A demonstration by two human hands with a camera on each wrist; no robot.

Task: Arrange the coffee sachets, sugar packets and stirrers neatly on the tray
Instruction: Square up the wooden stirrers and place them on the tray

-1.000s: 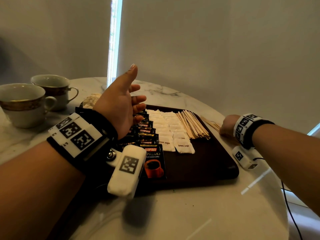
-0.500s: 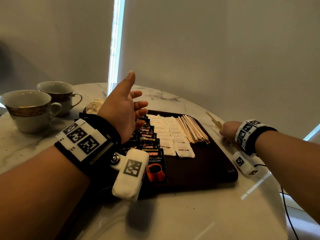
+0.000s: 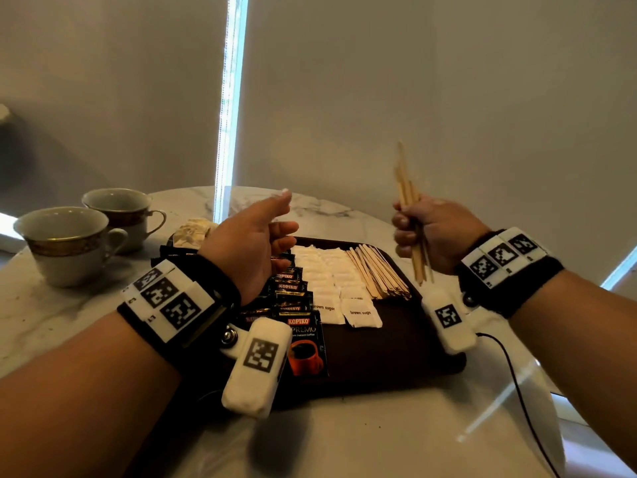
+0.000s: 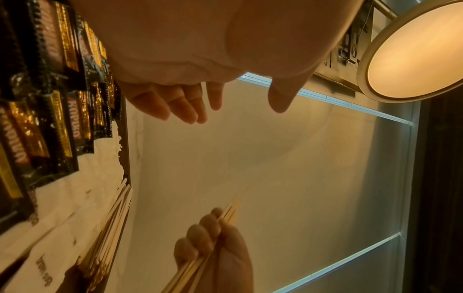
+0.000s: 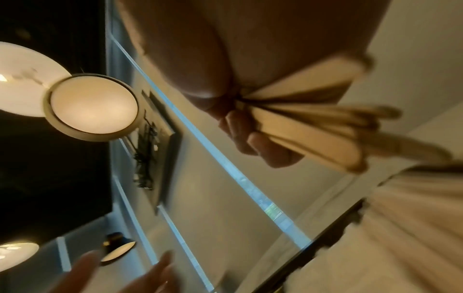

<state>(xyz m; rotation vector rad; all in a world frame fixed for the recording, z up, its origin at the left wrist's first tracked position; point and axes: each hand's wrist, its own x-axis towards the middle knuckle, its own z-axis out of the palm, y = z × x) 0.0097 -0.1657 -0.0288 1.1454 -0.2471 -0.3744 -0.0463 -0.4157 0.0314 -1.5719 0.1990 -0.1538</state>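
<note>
A dark tray (image 3: pixel 389 353) lies on the marble table. On it are a row of black coffee sachets (image 3: pixel 293 298), white sugar packets (image 3: pixel 331 277) and a fan of wooden stirrers (image 3: pixel 375 270). My right hand (image 3: pixel 427 232) is raised above the tray's right edge and grips a small bunch of stirrers (image 3: pixel 408 215) upright in its fist; the same bunch (image 5: pixel 313 126) shows in the right wrist view. My left hand (image 3: pixel 258 236) hovers over the sachets, palm turned right, fingers (image 4: pixel 185 105) relaxed and empty.
Two gold-rimmed cups (image 3: pixel 65 239) stand at the far left of the table (image 3: pixel 379 436). A crumpled paper (image 3: pixel 191 231) lies behind the tray. A black cable (image 3: pixel 517 384) runs off the right edge.
My right hand has lifted off the table by the tray's right side, bringing up a bunch of stirrers. My left hand has stayed open over the sachets.
</note>
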